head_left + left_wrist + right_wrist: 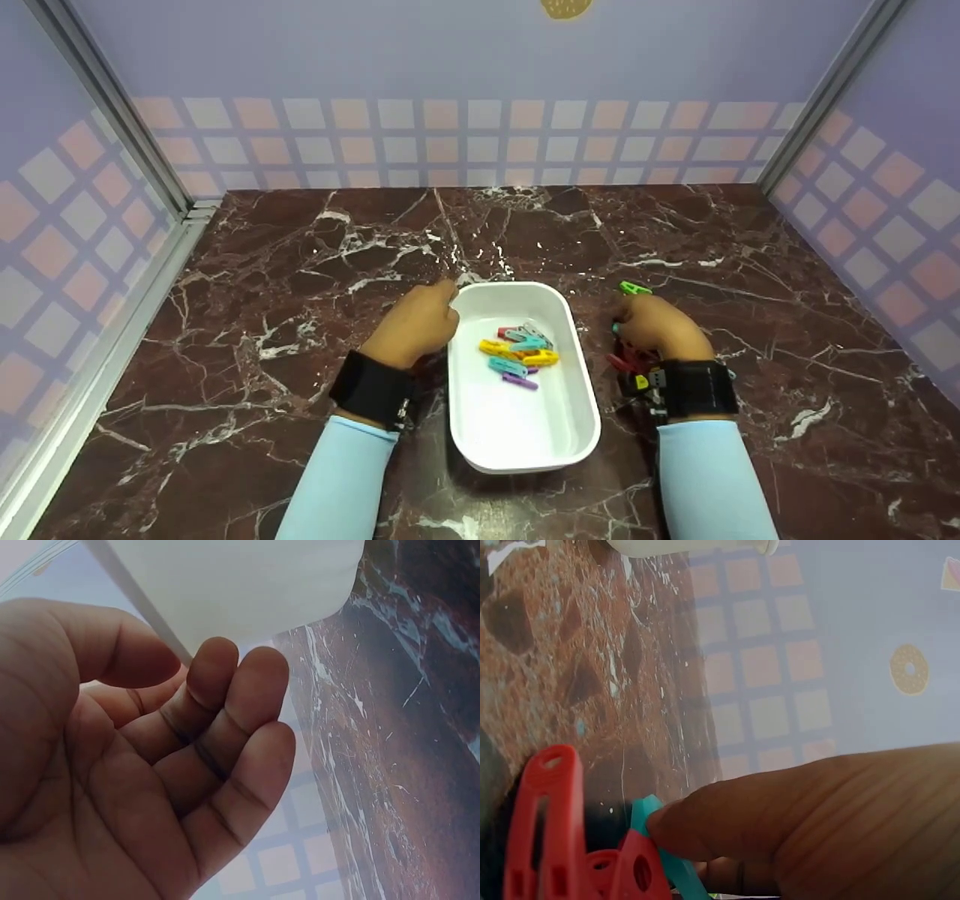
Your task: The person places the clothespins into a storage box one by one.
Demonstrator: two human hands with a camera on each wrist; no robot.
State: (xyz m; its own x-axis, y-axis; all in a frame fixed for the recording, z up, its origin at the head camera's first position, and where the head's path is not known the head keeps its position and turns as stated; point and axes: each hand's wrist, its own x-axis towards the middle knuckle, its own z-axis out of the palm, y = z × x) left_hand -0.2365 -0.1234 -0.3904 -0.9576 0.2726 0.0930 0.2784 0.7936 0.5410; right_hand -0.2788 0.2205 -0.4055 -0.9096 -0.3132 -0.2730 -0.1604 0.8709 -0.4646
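On the desk [300, 247], right of the white tray [480, 442], the right hand [656, 326] pinches a teal peg [656, 840] out of the red pegs [626, 364]. Left hand [416, 324], loosely curled and empty, sits at the tray's rim. My call: lift the teal one straight up so the reds don't snag. The grip is mostly hidden in the head view; the green peg [634, 288] lies apart.
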